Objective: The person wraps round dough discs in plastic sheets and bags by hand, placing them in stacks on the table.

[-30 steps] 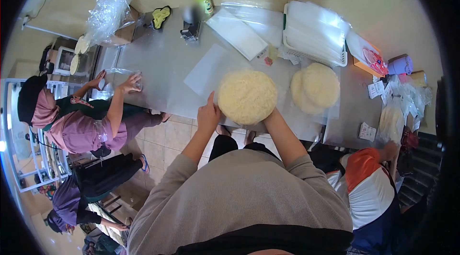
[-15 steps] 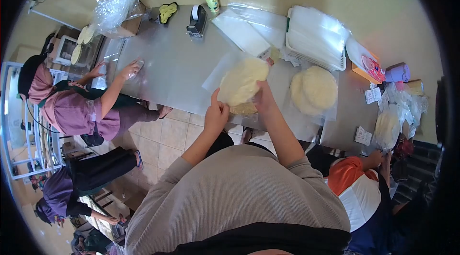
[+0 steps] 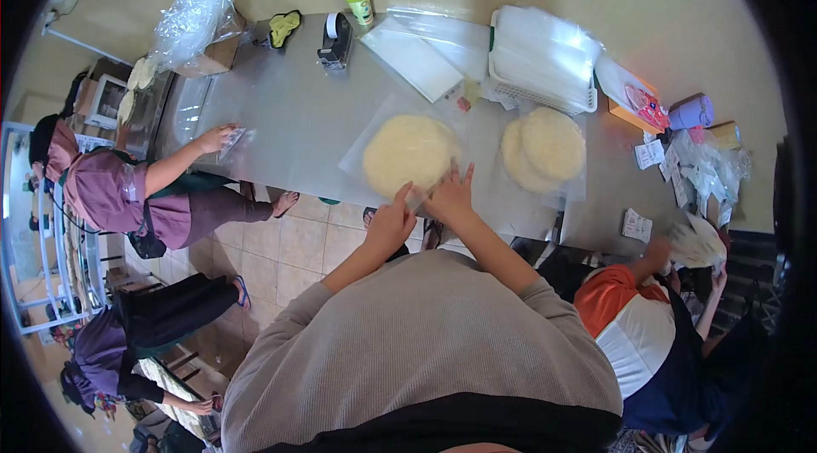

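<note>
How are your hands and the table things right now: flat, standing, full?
Left hand: near the single disc's edge
Right hand: spread open
Single pale disc: lying flat
Two pale discs: overlapping, flat
Green-topped cup: upright
Tape dispenser: upright, loaded
White basket: filled with plastic sheets
Cardboard box: crumpled plastic on top

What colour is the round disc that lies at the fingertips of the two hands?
The round disc is pale yellow; it shows best in the head view.

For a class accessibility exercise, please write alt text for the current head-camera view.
A person's left hand and right hand are at the near edge of a round, pale-yellow disc in clear plastic on a grey metal table; two overlapping, similar discs lie to the right.
</note>
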`<state>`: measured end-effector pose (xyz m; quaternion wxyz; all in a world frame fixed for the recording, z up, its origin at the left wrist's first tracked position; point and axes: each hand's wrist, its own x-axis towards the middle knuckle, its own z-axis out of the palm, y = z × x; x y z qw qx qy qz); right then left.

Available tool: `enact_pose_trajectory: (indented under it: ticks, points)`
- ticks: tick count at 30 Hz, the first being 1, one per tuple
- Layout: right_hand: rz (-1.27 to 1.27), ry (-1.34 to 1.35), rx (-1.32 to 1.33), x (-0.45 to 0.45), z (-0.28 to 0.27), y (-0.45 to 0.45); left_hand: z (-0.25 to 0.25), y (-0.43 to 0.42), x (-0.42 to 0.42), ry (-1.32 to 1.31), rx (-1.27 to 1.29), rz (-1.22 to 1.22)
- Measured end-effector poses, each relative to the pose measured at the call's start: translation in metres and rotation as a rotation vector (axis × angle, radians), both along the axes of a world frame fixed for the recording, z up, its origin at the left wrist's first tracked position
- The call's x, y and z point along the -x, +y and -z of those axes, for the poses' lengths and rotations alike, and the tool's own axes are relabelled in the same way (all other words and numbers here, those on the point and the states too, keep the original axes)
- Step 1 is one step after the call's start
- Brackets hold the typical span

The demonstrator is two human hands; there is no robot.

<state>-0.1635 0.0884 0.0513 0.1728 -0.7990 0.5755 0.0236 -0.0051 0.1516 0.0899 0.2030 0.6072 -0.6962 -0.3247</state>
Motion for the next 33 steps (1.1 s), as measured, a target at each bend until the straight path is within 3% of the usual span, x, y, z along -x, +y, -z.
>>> enact_pose_trajectory:
  ticks: [1, 4, 7, 8, 10, 11, 13, 17, 20, 23, 25, 26, 29, 31, 33]
  points:
    - [-0.009, 0.036, -0.022, -0.004, -0.001, -0.001, 0.007, 0.008, 0.000, 0.023, -0.118, -0.023]
    - [-0.026, 0.052, -0.048, -0.006, -0.018, -0.005, 0.062, 0.036, -0.011, 0.477, -0.124, -0.242]
    - [-0.031, -0.028, 0.086, 0.001, 0.000, -0.002, 0.083, 0.033, -0.017, 0.735, -0.620, -0.755]
    - [-0.033, -0.063, 0.156, 0.004, -0.002, -0.002, 0.084, 0.031, -0.018, 0.846, -0.753, -0.738]
    - [-0.058, -0.074, 0.011, 0.016, -0.006, -0.006, 0.087, 0.024, -0.020, 1.064, -1.021, -0.688]
    - [-0.071, -0.078, -0.061, 0.020, -0.011, -0.009, 0.093, 0.021, -0.019, 1.068, -0.983, -0.629]
    - [-0.126, -0.242, 0.027, 0.026, -0.010, -0.011, 0.109, 0.016, -0.015, 1.075, -0.911, -0.510]
    - [-0.375, -0.454, 0.288, 0.025, -0.025, -0.015, 0.120, 0.012, -0.014, 1.101, -0.862, -0.507]
    - [-0.546, -0.386, 0.526, 0.013, -0.050, -0.018, 0.109, 0.010, -0.013, 1.175, -0.869, -0.555]
    - [-0.711, -0.284, 0.534, 0.004, -0.040, -0.023, 0.089, 0.009, -0.013, 1.261, -0.939, -0.687]
    - [-0.845, -0.017, 0.299, 0.000, -0.028, -0.022, 0.075, 0.006, -0.008, 1.244, -0.980, -0.820]
    - [-0.901, 0.116, 0.176, 0.000, -0.021, -0.021, 0.079, 0.006, -0.007, 1.219, -0.942, -0.758]
    - [-0.879, -0.071, 0.212, -0.001, 0.020, -0.016, 0.105, 0.010, -0.018, 1.176, -0.838, -0.622]
    - [-0.819, -0.148, 0.235, -0.001, 0.012, -0.012, 0.115, 0.009, -0.022, 1.206, -0.790, -0.601]
    - [-0.773, -0.206, 0.336, -0.001, 0.008, -0.012, 0.089, 0.007, -0.019, 1.104, -0.692, -0.647]
